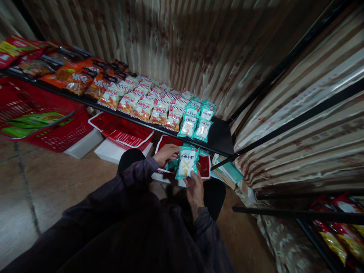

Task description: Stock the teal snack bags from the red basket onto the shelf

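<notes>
A teal-and-white snack bag (186,163) is held between my two hands, its printed front facing up. My right hand (195,190) grips it by the lower right corner, thumb on the front. At the upper left edge, the closed fingers of my left hand (167,154) meet the bag. Below is a red basket (205,171) with a white rim, with more teal bags partly hidden in it. On the black shelf (221,133) just beyond, several matching teal bags (203,129) stand in short rows at the right end.
White-and-orange snack bags (143,108) fill the shelf's middle, and orange bags (78,80) sit farther left. Another red basket (125,129) and a larger one (57,136) stand under the shelf. Black rack bars (284,117) cross on the right before a striped curtain (318,140).
</notes>
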The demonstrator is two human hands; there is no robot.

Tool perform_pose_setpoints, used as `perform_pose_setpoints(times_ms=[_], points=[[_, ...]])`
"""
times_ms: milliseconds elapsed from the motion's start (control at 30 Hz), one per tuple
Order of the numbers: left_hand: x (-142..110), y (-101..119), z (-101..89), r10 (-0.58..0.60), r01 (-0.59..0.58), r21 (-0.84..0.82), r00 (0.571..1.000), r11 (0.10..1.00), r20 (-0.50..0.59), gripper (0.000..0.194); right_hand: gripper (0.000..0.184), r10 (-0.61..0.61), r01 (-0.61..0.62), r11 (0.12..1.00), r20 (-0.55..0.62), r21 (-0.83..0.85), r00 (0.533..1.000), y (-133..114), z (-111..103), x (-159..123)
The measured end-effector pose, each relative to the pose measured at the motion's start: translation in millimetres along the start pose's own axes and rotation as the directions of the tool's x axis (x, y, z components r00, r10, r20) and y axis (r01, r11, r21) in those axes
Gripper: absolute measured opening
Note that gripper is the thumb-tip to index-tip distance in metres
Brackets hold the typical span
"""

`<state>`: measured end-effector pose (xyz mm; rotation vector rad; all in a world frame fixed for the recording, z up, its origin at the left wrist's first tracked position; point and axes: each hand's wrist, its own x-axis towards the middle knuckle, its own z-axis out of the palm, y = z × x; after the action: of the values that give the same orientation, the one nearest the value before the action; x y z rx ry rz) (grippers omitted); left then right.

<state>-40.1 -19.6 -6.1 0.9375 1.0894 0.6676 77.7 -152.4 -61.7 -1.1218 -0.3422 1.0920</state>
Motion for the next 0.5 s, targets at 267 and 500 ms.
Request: perform_pose_setpoints(times_ms=[267, 500], points=[[0.6, -7.0, 0.0, -0.086, 0.099, -0.211, 0.994, 0.973, 0.069, 0.033, 0.048, 0.082, -0.085, 0.994, 0.041, 0.075, 0.996, 2.7, 0.6, -0.2], [2.5, -9.8, -1.5, -0.005, 0.026, -0.193, 0.994, 0.981, 0.108, 0.032, 0.050, 0.043, -0.044, 0.999, 0.059, 0.011, 0.997, 3.7, 4.2, 0.5]])
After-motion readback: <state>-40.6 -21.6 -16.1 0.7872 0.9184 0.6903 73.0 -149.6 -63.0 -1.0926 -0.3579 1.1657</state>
